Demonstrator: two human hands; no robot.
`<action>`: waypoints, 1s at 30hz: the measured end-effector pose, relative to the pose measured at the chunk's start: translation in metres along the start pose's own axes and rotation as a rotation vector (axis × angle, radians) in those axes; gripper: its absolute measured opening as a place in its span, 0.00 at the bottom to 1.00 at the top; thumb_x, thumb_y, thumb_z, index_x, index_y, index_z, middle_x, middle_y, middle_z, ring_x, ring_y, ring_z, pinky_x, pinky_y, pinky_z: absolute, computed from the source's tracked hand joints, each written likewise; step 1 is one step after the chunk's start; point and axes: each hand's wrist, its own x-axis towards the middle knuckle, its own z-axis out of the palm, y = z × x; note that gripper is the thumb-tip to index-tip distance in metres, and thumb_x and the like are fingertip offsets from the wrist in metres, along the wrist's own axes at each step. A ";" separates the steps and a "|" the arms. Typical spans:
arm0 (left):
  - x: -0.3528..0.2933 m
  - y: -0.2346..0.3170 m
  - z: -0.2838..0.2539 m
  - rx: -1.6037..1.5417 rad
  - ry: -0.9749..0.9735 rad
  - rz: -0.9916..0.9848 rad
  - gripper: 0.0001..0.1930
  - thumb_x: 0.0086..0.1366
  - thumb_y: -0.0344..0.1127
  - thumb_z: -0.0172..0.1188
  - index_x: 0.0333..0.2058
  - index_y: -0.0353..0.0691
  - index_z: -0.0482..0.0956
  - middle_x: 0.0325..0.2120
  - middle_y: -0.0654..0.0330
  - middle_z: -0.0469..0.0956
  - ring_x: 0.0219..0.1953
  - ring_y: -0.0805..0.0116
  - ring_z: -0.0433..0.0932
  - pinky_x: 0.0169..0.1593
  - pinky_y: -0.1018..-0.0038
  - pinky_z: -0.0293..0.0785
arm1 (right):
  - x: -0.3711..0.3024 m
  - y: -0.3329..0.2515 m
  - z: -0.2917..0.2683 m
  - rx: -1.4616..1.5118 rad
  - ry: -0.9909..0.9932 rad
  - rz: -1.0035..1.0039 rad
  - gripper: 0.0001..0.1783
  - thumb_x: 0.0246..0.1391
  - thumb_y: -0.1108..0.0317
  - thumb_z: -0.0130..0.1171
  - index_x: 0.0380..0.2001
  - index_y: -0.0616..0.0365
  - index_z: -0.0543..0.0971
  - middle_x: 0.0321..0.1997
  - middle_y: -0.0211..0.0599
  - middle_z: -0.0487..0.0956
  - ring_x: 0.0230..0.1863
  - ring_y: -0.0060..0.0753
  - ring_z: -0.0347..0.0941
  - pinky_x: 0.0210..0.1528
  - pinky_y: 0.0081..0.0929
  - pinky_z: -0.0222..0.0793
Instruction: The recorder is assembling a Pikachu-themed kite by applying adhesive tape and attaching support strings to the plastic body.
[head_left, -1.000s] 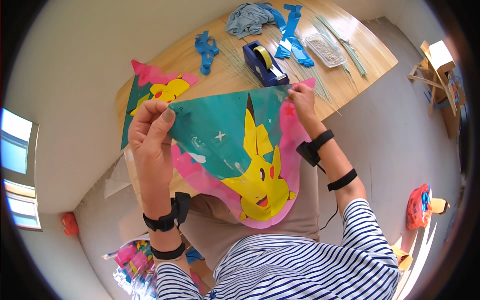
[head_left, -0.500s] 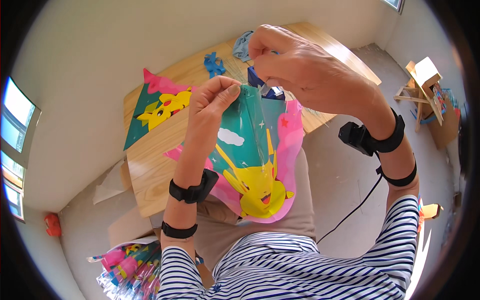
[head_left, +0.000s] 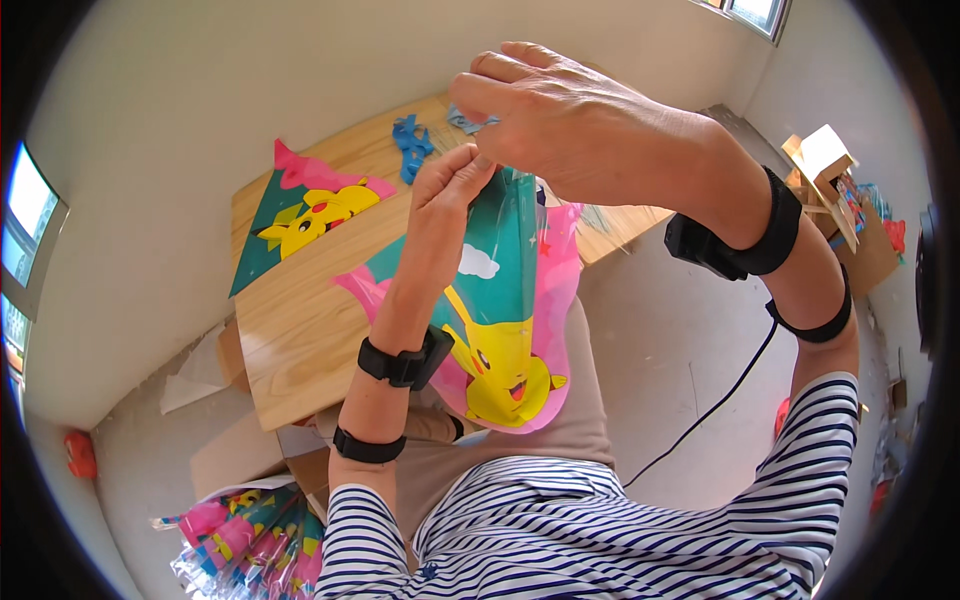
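My left hand [head_left: 452, 185] is closed, with thumb and fingers pinching the top end of a printed cartoon sheet [head_left: 505, 290]. This sheet is green with a pink border and a yellow cartoon animal, and shiny clear film shows along its upper part. It hangs down in front of my lap, its rounded pink edge lowest. Just above and right of the left hand, my right hand [head_left: 580, 125] is bent over with its fingers curled. The fingertips are hidden, so what they hold cannot be made out.
On the wooden table [head_left: 300, 330] lie another cartoon sheet [head_left: 320, 215], blue strips [head_left: 411, 145] and a light-blue cloth [head_left: 470, 118]. At lower left a box holds several film-wrapped cartoon pieces [head_left: 250, 535]. A wooden stand [head_left: 825, 185] is at far right; a black cable [head_left: 705, 415] trails from my right arm.
My right hand has shifted left, over the top of the sheet. The left hand has moved slightly right and up, and the sheet now hangs narrower. The view has shifted a little.
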 end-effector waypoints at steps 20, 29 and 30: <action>-0.001 0.005 0.019 0.064 -0.029 0.030 0.11 0.69 0.33 0.52 0.40 0.33 0.80 0.32 0.71 0.74 0.35 0.84 0.69 0.41 0.83 0.65 | -0.006 0.009 0.017 -0.043 0.020 0.030 0.08 0.42 0.83 0.66 0.27 0.58 0.85 0.41 0.34 0.73 0.53 0.35 0.70 0.64 0.34 0.66; -0.001 0.006 0.018 0.061 -0.045 0.026 0.11 0.69 0.32 0.52 0.41 0.33 0.81 0.31 0.72 0.75 0.34 0.85 0.70 0.39 0.83 0.66 | -0.003 0.010 0.019 -0.056 0.009 0.030 0.08 0.42 0.83 0.65 0.27 0.59 0.83 0.39 0.36 0.73 0.52 0.36 0.71 0.64 0.36 0.66; -0.002 0.006 0.018 0.065 -0.043 0.030 0.11 0.69 0.32 0.52 0.42 0.33 0.81 0.31 0.72 0.76 0.33 0.85 0.70 0.38 0.83 0.67 | -0.003 0.010 0.020 -0.055 0.006 0.029 0.08 0.42 0.83 0.65 0.27 0.59 0.83 0.39 0.36 0.73 0.51 0.36 0.71 0.63 0.36 0.66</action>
